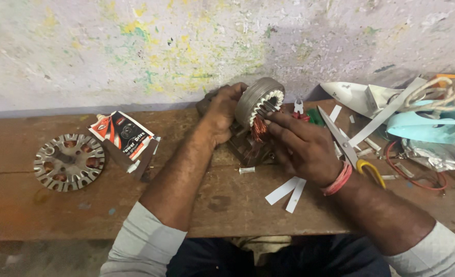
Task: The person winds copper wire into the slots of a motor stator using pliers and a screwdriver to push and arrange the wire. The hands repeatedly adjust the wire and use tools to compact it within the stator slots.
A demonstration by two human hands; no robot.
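Observation:
My left hand (222, 113) grips a round grey metal motor stator (255, 100), held tilted on edge over the wooden bench (42, 215). White insulating strips line the stator's slots and a bundle of copper wire (258, 131) hangs from it. My right hand (302, 149) has its fingers pinched at the stator's slots, on the wire and white paper there. A pink band circles the right wrist.
A flat round metal plate with slots (69, 161) lies at the left. A red, black and white packet (123, 134) sits beside it. Scissors with yellow handles (348, 149), white paper strips (288, 191), cords and a white iron (361, 97) clutter the right.

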